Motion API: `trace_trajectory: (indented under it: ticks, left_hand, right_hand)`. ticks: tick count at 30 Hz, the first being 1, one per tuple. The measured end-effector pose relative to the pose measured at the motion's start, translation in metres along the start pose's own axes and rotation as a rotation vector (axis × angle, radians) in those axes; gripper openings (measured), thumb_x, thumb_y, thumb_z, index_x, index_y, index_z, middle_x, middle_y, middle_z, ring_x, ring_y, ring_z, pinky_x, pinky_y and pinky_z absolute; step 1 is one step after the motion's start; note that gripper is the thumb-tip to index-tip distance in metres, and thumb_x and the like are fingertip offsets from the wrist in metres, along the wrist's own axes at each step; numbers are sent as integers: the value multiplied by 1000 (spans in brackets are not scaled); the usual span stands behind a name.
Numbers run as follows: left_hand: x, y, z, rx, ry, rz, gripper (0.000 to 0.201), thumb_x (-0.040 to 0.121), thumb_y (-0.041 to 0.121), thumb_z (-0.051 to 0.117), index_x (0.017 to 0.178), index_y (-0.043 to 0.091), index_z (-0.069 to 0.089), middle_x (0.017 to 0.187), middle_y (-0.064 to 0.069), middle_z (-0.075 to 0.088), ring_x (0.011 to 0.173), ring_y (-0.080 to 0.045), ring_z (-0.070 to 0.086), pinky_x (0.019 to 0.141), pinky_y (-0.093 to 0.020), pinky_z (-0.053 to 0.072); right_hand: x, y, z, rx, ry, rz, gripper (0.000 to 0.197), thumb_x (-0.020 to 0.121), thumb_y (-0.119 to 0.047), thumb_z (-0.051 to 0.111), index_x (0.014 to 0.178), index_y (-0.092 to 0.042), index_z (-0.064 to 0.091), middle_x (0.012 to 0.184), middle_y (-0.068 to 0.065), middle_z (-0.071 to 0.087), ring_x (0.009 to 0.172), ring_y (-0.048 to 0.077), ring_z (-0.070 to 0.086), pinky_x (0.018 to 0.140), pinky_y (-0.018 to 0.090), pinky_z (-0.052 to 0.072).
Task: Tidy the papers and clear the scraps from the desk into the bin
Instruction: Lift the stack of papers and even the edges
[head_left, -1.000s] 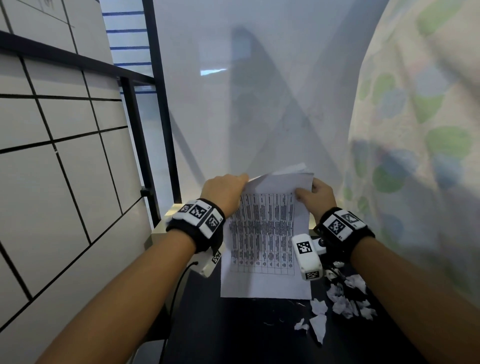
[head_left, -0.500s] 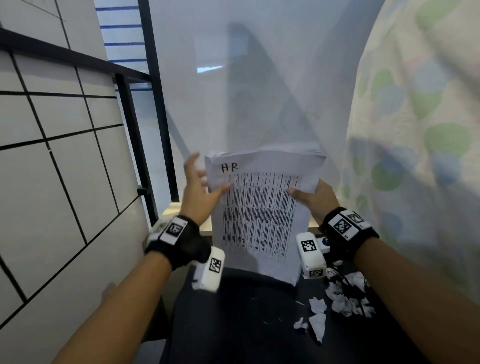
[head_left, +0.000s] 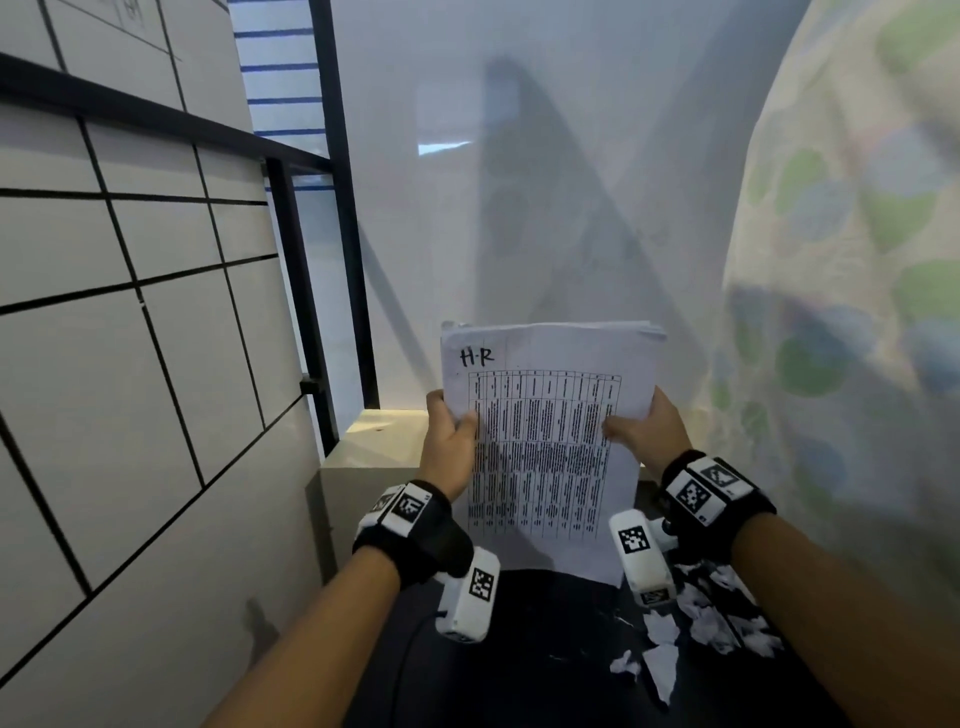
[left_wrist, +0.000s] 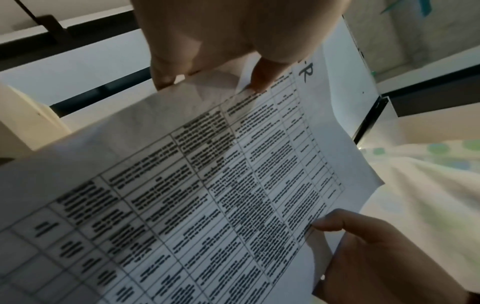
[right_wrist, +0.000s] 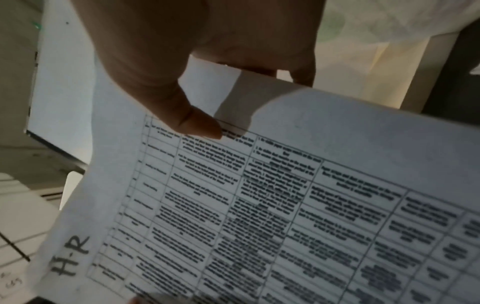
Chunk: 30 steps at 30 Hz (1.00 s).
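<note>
A stack of white papers (head_left: 545, 447) with a printed table and "H-R" handwritten at the top stands upright on its lower edge on the black desk (head_left: 545, 670). My left hand (head_left: 449, 441) grips the stack's left edge, thumb on the front. My right hand (head_left: 644, 428) grips the right edge the same way. In the left wrist view the papers (left_wrist: 207, 195) fill the frame below my left hand (left_wrist: 207, 80). The right wrist view shows my right hand (right_wrist: 200, 123) pinching the papers (right_wrist: 285, 205). Torn white scraps (head_left: 696, 623) lie on the desk at the right.
A tiled white wall (head_left: 130, 364) with a black rail stands close on the left. A white board (head_left: 519, 182) rises behind the desk. A pale box (head_left: 374, 452) sits at the desk's far left corner. A dotted curtain (head_left: 841, 260) hangs on the right.
The papers were raised from lying on the desk to standing upright on their lower edge. My left hand let go of the top edge and now grips the left edge.
</note>
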<state>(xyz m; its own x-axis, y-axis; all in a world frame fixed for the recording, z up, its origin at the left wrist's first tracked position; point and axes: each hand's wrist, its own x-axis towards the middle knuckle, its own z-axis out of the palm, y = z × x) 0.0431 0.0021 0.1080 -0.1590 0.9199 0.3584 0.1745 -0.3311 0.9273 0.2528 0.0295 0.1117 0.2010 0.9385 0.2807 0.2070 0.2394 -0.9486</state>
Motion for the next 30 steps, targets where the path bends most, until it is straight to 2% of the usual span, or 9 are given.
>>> trace_trajectory:
  ticks: [3,7,10,12,14,18,22,26,30]
  left_hand:
    - [2,-3,-2,30,-23,-35,28,98,10,36,125,2,39,95,1,52,92,-14,52,74,-19,40]
    - [-1,-8,-2,69,-6,-6,29,99,12,35,127,4,42,107,-1,54,100,-14,50,83,-21,40]
    - [-2,-8,-3,98,-5,20,26,99,12,36,123,3,42,89,6,54,83,-7,52,80,-6,45]
    - [0,-5,-4,100,-5,36,27,99,11,37,123,0,38,83,7,49,82,-9,50,87,-12,45]
    - [0,1,-5,66,-12,67,29,98,8,39,126,3,35,90,8,52,89,-10,52,86,-22,43]
    - [7,12,-9,53,31,149,26,95,4,44,121,8,41,101,6,57,87,6,53,64,-2,48]
    - [8,10,-8,87,72,132,10,96,12,44,106,13,44,99,1,57,88,-8,55,75,-18,44]
    - [6,6,-4,106,80,145,10,98,16,41,105,10,43,95,-1,56,90,-16,53,72,-22,41]
    - [4,8,-1,32,53,129,7,98,12,39,105,10,38,86,8,53,80,-4,53,67,-14,44]
  right_hand:
    - [0,0,1,25,-1,17,21,74,9,62,84,-8,54,83,12,60,79,25,56,74,36,50]
    - [-5,0,2,24,27,26,31,77,6,63,62,-16,47,64,0,52,61,18,50,55,23,44]
    - [-6,0,-1,22,10,43,29,77,4,64,61,-15,49,62,1,52,55,13,49,39,10,42]
    - [-5,0,-3,9,-5,75,29,77,3,64,58,-13,50,60,3,52,50,11,51,34,9,38]
    - [-3,0,-4,-7,-12,97,30,78,1,65,55,-12,50,57,3,51,48,12,50,32,9,36]
    - [-2,0,-2,-55,-8,88,27,77,-4,65,57,-9,48,55,4,48,52,19,44,32,10,34]
    - [-6,-2,-1,-96,-4,64,37,78,-6,65,50,-15,43,52,0,44,48,13,39,30,8,29]
    - [-9,-4,-4,-159,-13,46,40,81,-7,64,48,-16,43,50,-1,45,46,10,39,30,5,27]
    - [-6,-1,-5,-150,-32,74,37,81,-8,63,51,-16,42,52,0,43,37,4,43,30,8,28]
